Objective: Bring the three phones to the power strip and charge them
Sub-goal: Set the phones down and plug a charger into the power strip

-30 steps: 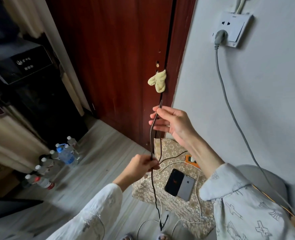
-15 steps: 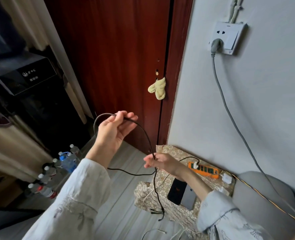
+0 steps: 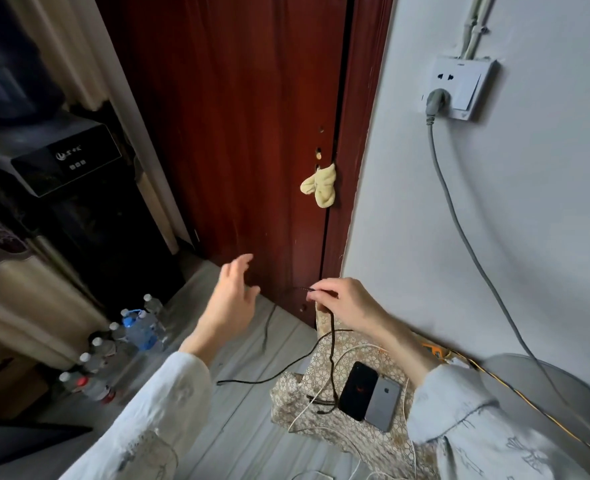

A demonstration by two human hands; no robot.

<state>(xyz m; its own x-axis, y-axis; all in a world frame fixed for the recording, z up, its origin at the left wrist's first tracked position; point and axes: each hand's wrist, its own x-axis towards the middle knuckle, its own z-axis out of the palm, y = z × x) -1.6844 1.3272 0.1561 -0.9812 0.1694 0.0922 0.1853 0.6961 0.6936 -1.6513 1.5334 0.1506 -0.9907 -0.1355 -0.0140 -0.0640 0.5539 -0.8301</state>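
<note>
A black phone (image 3: 357, 394) and a grey phone (image 3: 383, 405) lie side by side on a patterned cloth (image 3: 366, 445) by the wall. My right hand (image 3: 347, 303) pinches a black cable (image 3: 331, 344) above them; the cable hangs down to the cloth and loops out over the floor. My left hand (image 3: 231, 299) is open in the air to the left, holding nothing. A sliver of the orange power strip (image 3: 433, 351) shows behind my right forearm. White cables (image 3: 324, 393) lie across the cloth. A third phone is out of sight.
A wall socket (image 3: 459, 88) holds a grey plug whose cord (image 3: 466, 244) runs down the wall. A dark red door (image 3: 252, 133) with a yellow rag (image 3: 321, 185) stands ahead. Several water bottles (image 3: 137, 327) and a black appliance (image 3: 64, 157) stand at the left. A grey cushion (image 3: 543, 382) is at the right.
My left hand has let go of the black cable and dropped, fingers spread. The cable loop has fallen to the floor. My right hand still pinches the cable.
</note>
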